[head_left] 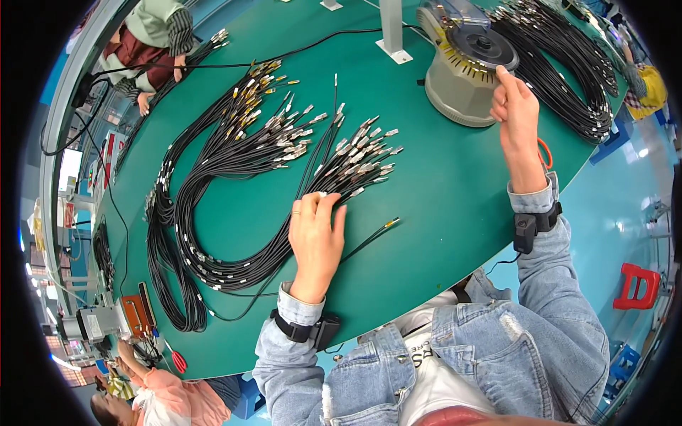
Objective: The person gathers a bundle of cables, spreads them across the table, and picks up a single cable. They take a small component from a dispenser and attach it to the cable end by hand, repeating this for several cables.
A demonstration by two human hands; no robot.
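My left hand (316, 238) lies over a bundle of black cables (284, 241) with silvery connector ends, its fingers bent down around the cables. A small white bit shows at its fingertips. From under this hand one black cable (366, 238) runs out to the right, ending in a yellow and silver tip. At the upper right my right hand (515, 113) is closed in a pinch by the rim of a round grey tape dispenser (465, 85) with a black disc on top. Whatever the pinching fingers hold is too small to make out.
More cable bundles (160, 259) curve across the green table (426, 213) on the left, and another (575, 92) lies right of the dispenser. A metal post (392, 32) stands at the back. Red-handled scissors (177, 362) lie near the left edge. Other people work around the table.
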